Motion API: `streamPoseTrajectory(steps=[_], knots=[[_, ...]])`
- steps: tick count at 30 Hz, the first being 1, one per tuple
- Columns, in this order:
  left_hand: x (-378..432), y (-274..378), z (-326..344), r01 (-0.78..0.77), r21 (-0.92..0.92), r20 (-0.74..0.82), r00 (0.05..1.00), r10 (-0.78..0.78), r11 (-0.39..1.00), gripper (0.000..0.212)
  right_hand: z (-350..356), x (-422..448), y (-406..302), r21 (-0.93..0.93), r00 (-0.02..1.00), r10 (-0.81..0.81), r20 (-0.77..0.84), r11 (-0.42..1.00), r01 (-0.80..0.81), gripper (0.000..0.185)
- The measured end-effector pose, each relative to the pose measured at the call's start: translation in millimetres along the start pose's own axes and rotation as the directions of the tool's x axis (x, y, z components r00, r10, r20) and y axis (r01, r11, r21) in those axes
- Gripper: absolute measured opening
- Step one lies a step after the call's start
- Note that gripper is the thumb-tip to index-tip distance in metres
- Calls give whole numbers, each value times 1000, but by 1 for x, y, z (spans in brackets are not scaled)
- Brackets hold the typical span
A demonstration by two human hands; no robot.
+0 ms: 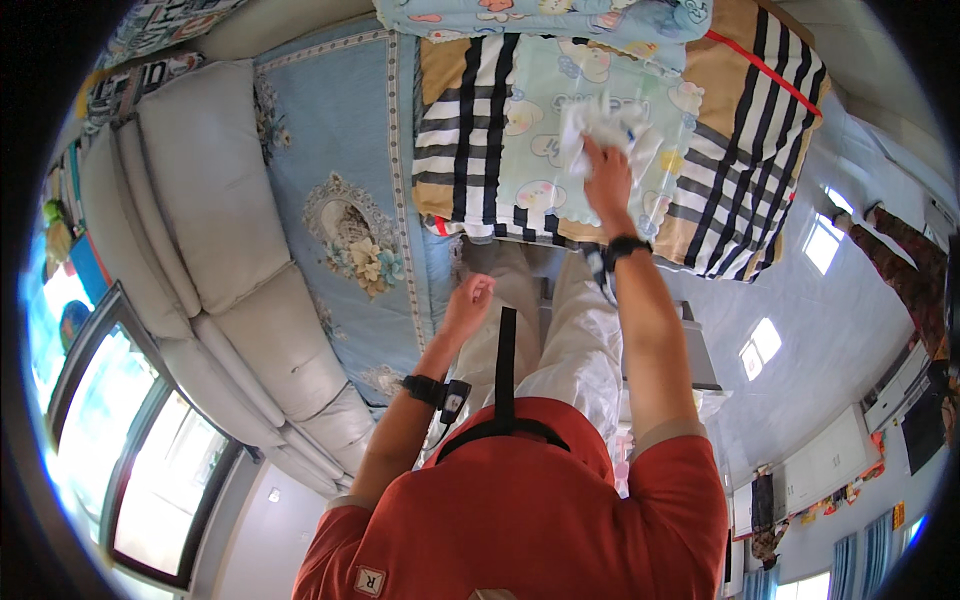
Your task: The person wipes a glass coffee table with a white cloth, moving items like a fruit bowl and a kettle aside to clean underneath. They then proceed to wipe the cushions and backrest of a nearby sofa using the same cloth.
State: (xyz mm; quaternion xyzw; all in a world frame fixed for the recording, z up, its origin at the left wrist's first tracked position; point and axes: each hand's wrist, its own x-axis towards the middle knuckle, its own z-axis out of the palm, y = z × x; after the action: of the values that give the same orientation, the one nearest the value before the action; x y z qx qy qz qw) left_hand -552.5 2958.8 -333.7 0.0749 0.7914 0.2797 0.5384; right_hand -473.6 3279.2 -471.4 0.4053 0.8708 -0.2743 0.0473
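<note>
My right hand (609, 180) holds a crumpled white cloth (611, 135), blurred at its far part. The cloth lies over a pale green mat (536, 161) with cartoon animals and a scalloped edge. Under the mat, a tan, black and white plaid blanket (724, 176) covers a raised surface in front of me. My left hand (471, 296) is off the mat, above my left leg and beside the blue sofa cover. Its fingers are curled in, and nothing shows in them.
A light blue cartoon-print textile (555, 16) lies along the far side. To the left stands a beige sofa (202, 180) with a blue floral cover (337, 157). A grey box-like object (697, 356) is beside my right leg. People (900, 240) stand at the far right.
</note>
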Motion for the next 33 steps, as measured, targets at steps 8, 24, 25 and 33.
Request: streamPoseTrajectory(steps=[8,24,25,33], knots=[[4,23,21,-95,75,-2,995,95,993,15,25,-169,18,203,935,-81,344,979,10,76],[16,58,53,-46,88,129,991,35,995,19,-16,-80,81,-158,995,-99,-9,983,96,59],[17,60,54,-67,95,125,991,54,993,20,-13,-93,108,-178,999,-52,11,983,53,57],[22,71,61,-121,212,128,987,95,970,16,-87,-180,241,-319,731,646,-220,660,-680,64]])
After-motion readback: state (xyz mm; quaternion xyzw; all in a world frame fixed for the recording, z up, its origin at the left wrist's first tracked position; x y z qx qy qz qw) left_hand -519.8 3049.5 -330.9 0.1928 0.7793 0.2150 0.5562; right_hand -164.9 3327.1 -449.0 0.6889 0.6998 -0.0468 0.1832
